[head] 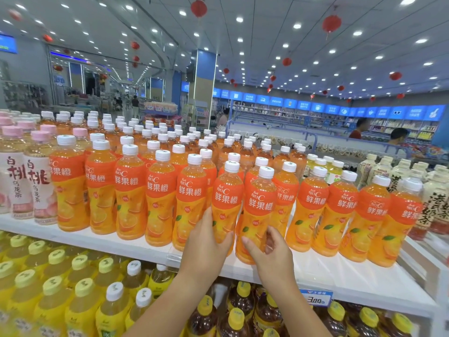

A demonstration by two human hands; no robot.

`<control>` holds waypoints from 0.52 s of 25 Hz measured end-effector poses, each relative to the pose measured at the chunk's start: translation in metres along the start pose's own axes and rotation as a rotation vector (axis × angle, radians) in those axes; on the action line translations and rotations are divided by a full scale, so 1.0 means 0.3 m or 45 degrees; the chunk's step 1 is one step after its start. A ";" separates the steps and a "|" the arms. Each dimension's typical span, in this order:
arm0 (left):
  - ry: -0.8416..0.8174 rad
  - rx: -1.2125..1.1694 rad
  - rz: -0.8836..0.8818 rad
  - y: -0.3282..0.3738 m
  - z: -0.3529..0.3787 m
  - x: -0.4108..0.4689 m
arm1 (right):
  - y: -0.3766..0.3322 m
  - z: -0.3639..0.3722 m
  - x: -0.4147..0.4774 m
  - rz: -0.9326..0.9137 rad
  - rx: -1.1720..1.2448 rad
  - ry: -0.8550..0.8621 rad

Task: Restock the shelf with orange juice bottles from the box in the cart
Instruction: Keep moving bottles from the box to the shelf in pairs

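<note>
Several rows of orange juice bottles with white caps fill the white top shelf (340, 271). My left hand (206, 244) grips the lower part of one orange juice bottle (227, 195) in the front row. Beside it, my right hand (269, 249) holds the base of the neighbouring orange juice bottle (261, 205). Both bottles stand upright at the shelf's front edge, close together. The cart and the box are out of view.
Peach tea bottles (26, 181) with pink caps stand at the left, milk tea bottles (435, 203) at the right. Yellow-capped drinks (80, 288) fill the shelf below, with a price tag (315, 297) on the rail. Shoppers (398, 137) stand in the far aisles.
</note>
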State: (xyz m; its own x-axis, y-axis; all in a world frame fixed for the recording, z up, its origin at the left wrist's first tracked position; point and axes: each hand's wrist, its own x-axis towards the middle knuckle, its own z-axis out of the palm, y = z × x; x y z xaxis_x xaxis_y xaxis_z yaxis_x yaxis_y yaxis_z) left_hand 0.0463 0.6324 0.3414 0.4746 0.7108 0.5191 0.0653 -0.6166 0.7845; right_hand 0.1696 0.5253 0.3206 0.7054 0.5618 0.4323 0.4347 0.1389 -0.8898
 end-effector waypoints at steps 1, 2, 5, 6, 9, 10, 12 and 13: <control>0.006 0.015 0.016 -0.003 0.000 -0.002 | 0.001 0.002 -0.002 -0.005 -0.003 0.006; 0.011 0.019 0.028 -0.006 -0.001 -0.004 | 0.002 0.002 -0.004 -0.012 -0.006 0.006; -0.008 -0.023 0.028 -0.019 -0.007 -0.002 | 0.002 -0.005 -0.002 -0.006 -0.011 -0.026; -0.014 -0.031 0.019 -0.025 -0.009 -0.001 | 0.002 -0.010 0.002 0.002 -0.008 -0.052; -0.021 -0.037 0.015 -0.042 -0.011 0.000 | 0.010 -0.022 0.017 0.042 0.044 -0.114; -0.017 -0.030 0.021 -0.045 -0.011 0.001 | 0.012 -0.024 0.018 0.047 0.053 -0.114; -0.010 -0.015 0.035 -0.044 -0.009 0.001 | 0.013 -0.019 0.015 0.052 0.055 -0.099; -0.007 -0.012 0.041 -0.042 -0.008 0.001 | 0.012 -0.014 0.013 0.057 0.058 -0.089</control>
State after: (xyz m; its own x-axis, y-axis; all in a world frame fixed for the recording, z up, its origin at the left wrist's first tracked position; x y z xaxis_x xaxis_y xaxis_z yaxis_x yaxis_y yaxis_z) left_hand 0.0434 0.6414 0.3325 0.4811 0.6886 0.5426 0.0415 -0.6361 0.7705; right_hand 0.1763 0.5246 0.3196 0.6819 0.6235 0.3824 0.3769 0.1485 -0.9143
